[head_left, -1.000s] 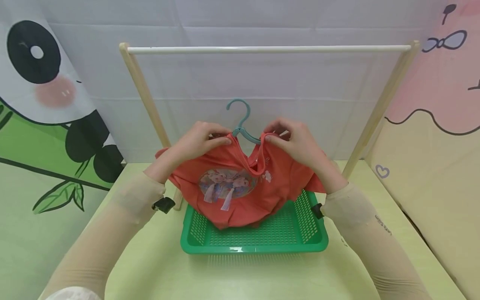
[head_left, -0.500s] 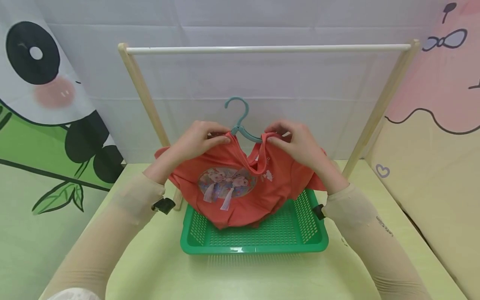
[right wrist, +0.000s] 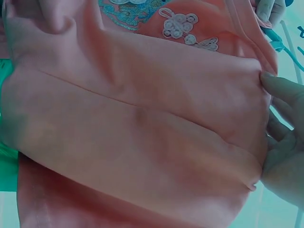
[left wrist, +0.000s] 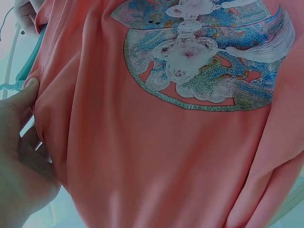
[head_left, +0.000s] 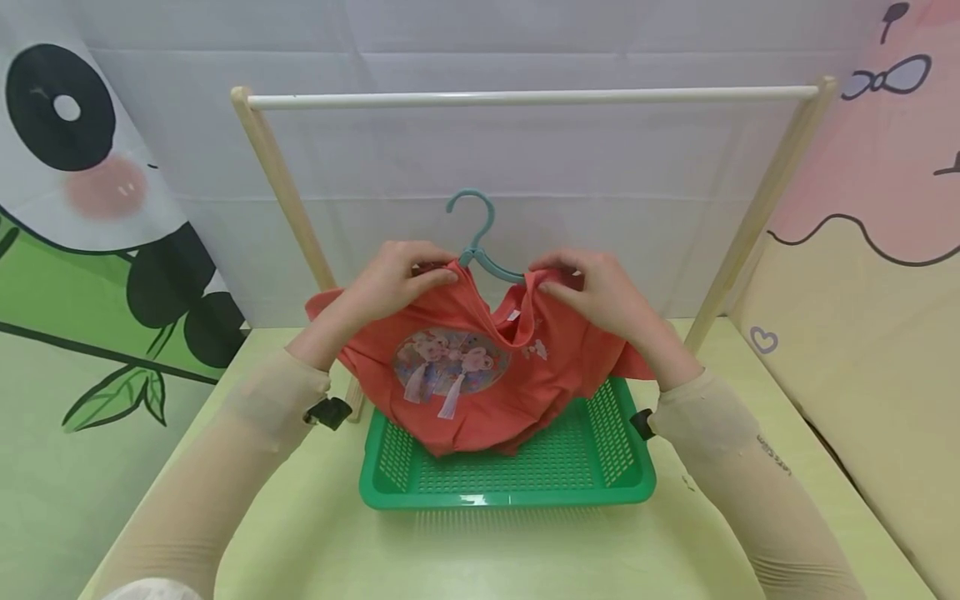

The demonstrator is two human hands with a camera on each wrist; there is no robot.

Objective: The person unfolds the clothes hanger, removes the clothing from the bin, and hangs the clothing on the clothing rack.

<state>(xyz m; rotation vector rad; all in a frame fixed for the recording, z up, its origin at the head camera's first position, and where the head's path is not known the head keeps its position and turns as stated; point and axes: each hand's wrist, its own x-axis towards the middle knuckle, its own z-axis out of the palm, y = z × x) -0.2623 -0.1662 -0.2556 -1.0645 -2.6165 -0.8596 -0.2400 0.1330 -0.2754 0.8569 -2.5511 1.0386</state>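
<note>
A red short-sleeved shirt (head_left: 442,408) with a round embroidered patch and tassels hangs between both hands, its lower part dipping over a green basket. My left hand (head_left: 401,277) pinches the shirt at the left side of the neckline, thumb in front. On the other side of the collar, my right hand (head_left: 592,287) pinches the cloth in the same way. A teal clothes hanger (head_left: 480,229) pokes up through the neck opening, hook upward and pointing left; its arms are mostly hidden inside the shirt. In the left wrist view, the thumb (left wrist: 31,85) presses on the cloth near the hanger.
The green plastic basket (head_left: 510,498) stands on a pale yellow-green table (head_left: 480,558). Behind it rises a wooden rack with a white rail (head_left: 525,98) across the top. Printed cloth walls (head_left: 847,275) border the table.
Both hands, the shirt and the hanger have shifted only slightly; the hanger hook sits a little higher and further left. The grips on the collar look the same.
</note>
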